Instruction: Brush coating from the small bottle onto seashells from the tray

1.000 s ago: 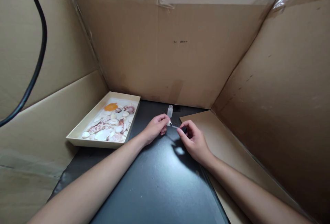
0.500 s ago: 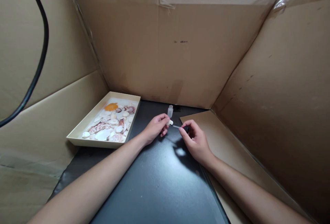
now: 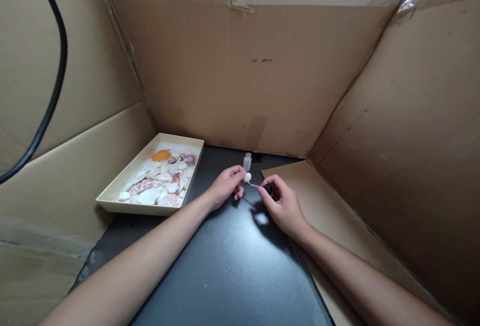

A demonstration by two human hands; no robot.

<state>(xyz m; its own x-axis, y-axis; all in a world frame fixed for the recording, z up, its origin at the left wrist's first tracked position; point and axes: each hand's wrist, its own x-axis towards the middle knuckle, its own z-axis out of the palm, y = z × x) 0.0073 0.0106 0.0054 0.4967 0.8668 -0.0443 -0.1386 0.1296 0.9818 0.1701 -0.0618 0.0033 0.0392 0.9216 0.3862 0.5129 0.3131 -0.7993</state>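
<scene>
A small white shell (image 3: pixel 248 177) is pinched between the fingertips of my left hand (image 3: pixel 229 185), above the dark table. My right hand (image 3: pixel 282 202) is closed on a dropper with a black top (image 3: pixel 267 188); its thin clear tube (image 3: pixel 254 185) points left and its tip is at the shell's lower edge. Whether the tip touches the shell I cannot tell. Just behind the shell stands a small clear bottle (image 3: pixel 247 161), upright and without a cap.
A cream tray (image 3: pixel 138 209) with several shells and an orange piece (image 3: pixel 161 155) sits at the left. Cardboard walls (image 3: pixel 225 66) surround the dark table (image 3: pixel 225 266). A flat cardboard sheet (image 3: pixel 318 201) lies at the right, and a black cable (image 3: pixel 62 61) hangs at upper left.
My right hand and the dropper have shifted slightly left. The shell has turned a little in my left fingers, and more of its ridged face shows.
</scene>
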